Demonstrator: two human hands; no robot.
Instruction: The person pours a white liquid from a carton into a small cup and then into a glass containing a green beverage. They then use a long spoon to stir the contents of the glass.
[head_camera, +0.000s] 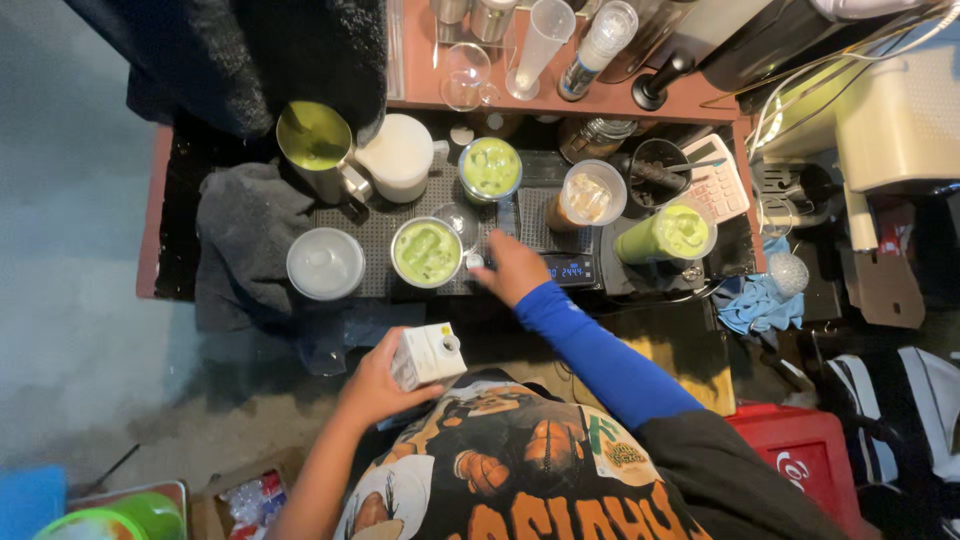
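I see pale green drink in the steel cup, a white carton in my left hand, a blue sleeve, and a grey cloth at nine o'clock.

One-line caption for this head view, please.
Left hand holds a small white carton while the right hand reaches beside a green drink cup near the digital scale.
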